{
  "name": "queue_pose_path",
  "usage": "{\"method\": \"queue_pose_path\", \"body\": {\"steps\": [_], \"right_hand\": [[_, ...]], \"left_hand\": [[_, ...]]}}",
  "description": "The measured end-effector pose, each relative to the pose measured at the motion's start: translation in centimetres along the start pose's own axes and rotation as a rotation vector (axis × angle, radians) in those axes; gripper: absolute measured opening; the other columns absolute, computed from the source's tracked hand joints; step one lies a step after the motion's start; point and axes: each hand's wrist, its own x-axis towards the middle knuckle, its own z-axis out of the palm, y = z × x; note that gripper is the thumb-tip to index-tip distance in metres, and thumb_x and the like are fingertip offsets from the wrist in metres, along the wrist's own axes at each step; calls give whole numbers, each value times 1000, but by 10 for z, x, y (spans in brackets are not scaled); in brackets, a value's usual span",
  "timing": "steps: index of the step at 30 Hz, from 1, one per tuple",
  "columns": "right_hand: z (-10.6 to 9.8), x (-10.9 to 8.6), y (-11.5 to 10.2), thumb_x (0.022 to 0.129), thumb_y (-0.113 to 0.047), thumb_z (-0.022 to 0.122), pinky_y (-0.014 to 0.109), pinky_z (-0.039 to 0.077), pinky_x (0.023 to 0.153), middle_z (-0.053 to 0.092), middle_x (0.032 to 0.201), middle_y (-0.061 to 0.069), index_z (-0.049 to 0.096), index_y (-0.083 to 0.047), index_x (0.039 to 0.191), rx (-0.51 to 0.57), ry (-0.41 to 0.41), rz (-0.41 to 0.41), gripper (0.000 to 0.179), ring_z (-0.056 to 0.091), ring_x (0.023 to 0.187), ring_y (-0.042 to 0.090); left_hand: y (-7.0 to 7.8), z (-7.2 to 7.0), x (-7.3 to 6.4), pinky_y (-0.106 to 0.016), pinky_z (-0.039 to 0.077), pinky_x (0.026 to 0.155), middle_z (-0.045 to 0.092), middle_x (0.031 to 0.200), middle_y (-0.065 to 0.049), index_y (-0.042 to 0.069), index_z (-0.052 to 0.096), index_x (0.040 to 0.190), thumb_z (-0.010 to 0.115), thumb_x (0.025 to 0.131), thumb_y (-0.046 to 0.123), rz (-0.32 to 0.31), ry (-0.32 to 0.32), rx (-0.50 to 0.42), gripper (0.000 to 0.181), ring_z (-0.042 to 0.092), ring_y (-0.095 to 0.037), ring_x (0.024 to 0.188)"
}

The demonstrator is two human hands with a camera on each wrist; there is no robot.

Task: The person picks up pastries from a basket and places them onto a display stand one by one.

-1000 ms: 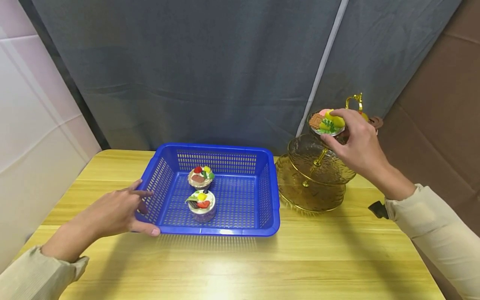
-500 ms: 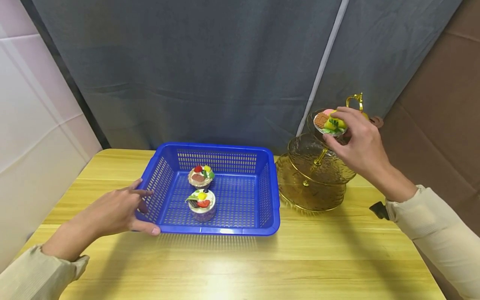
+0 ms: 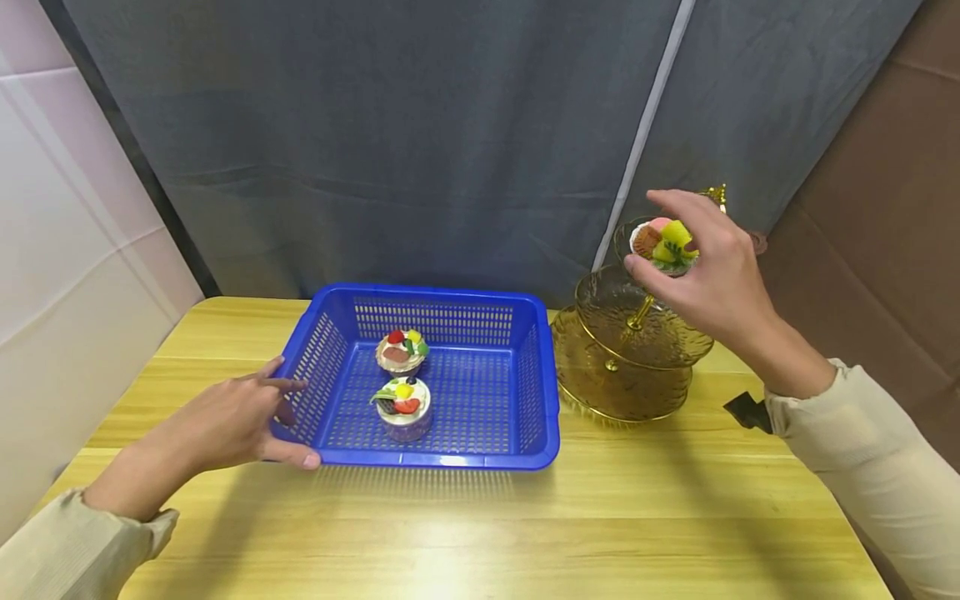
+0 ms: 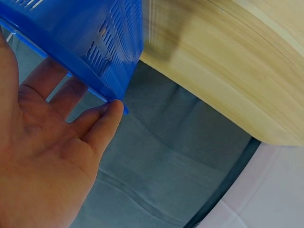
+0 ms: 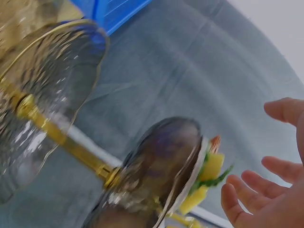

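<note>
My right hand is spread around a toy cupcake topped with yellow fruit, green leaves and a brown biscuit. The cupcake sits on the small top tier of a gold-trimmed, amber glass cake stand. In the right wrist view, a gap shows between the fingers and the cupcake. With relaxed fingers, my left hand rests at the left rim of a blue plastic basket; the left wrist view shows its fingertips touching that rim. Two cream-topped toy cupcakes stand inside the basket, one behind the other.
Both basket and stand are on a wooden table, the stand close by the basket's right side. A grey curtain hangs behind the table. At the stand's top, a gold handle rises behind the right hand.
The right thumb and fingers have spread away from the yellow-fruit cupcake, letting it go on the top tier after a small shift rightward. My left hand has stayed at the basket rim.
</note>
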Motion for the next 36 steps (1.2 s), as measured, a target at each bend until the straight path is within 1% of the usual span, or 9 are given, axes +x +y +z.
{"method": "queue_pose_path", "body": {"steps": [2, 5, 8, 12, 16, 22, 28, 32, 36], "right_hand": [[3, 2, -6, 79, -17, 81, 51, 42, 103, 59, 137, 8, 56, -12, 141, 40, -17, 16, 66, 55, 125, 28], [9, 4, -14, 78, -17, 83, 53, 43, 97, 56, 141, 5, 50, -16, 146, 85, -32, 29, 76, 55, 123, 27], [15, 6, -22, 78, -18, 83, 51, 44, 92, 52, 144, 4, 44, -19, 150, 118, -48, 23, 82, 54, 123, 25], [25, 8, -29, 79, -18, 83, 45, 45, 85, 50, 146, 4, 42, -16, 151, 141, -79, -9, 82, 53, 124, 22], [37, 9, -32, 79, -17, 83, 40, 46, 85, 49, 147, 5, 41, -15, 151, 190, -129, -48, 83, 54, 125, 21], [58, 6, -37, 80, -25, 85, 42, 47, 96, 40, 156, 2, 35, -19, 155, 265, -284, -88, 91, 48, 134, 20], [77, 9, -44, 78, -28, 85, 44, 44, 104, 42, 155, 3, 36, -17, 154, 340, -420, -119, 91, 48, 135, 21], [91, 11, -48, 79, -34, 84, 47, 42, 108, 39, 156, 2, 36, -17, 154, 347, -544, -113, 91, 48, 136, 24], [105, 11, -51, 78, -38, 85, 50, 40, 109, 36, 158, 1, 34, -18, 155, 360, -668, -78, 95, 47, 137, 23]], "left_hand": [[-1, 0, 0, -67, 47, 88, 69, 115, -26, 6, 79, 83, 73, 65, 75, 1, 1, 0, 71, 44, -63, 123], [-1, 0, 0, -67, 47, 88, 68, 116, -26, 7, 79, 84, 73, 65, 75, 0, -2, -2, 71, 43, -63, 124], [-1, 1, 0, -67, 47, 88, 68, 116, -26, 7, 79, 84, 73, 65, 75, 1, -4, 2, 70, 43, -64, 124], [-2, 1, -1, -67, 47, 87, 69, 115, -26, 8, 79, 83, 73, 65, 75, 9, 6, 9, 70, 44, -64, 122], [-2, 1, -1, -68, 47, 87, 69, 114, -26, 7, 79, 83, 73, 66, 75, 13, 13, 6, 70, 45, -64, 121], [-2, 2, -1, -68, 47, 86, 69, 114, -26, 6, 79, 83, 73, 66, 74, 17, 15, -1, 70, 45, -64, 121], [-1, 2, -2, -69, 47, 87, 69, 115, -26, 7, 79, 84, 72, 66, 75, -1, 5, -7, 71, 44, -64, 123], [0, 2, -2, -68, 47, 87, 68, 116, -26, 7, 79, 84, 73, 65, 75, -6, 2, -7, 71, 44, -64, 123], [1, 2, -1, -68, 47, 87, 68, 116, -26, 7, 79, 84, 73, 64, 75, -7, 4, -1, 71, 43, -64, 123]]}}
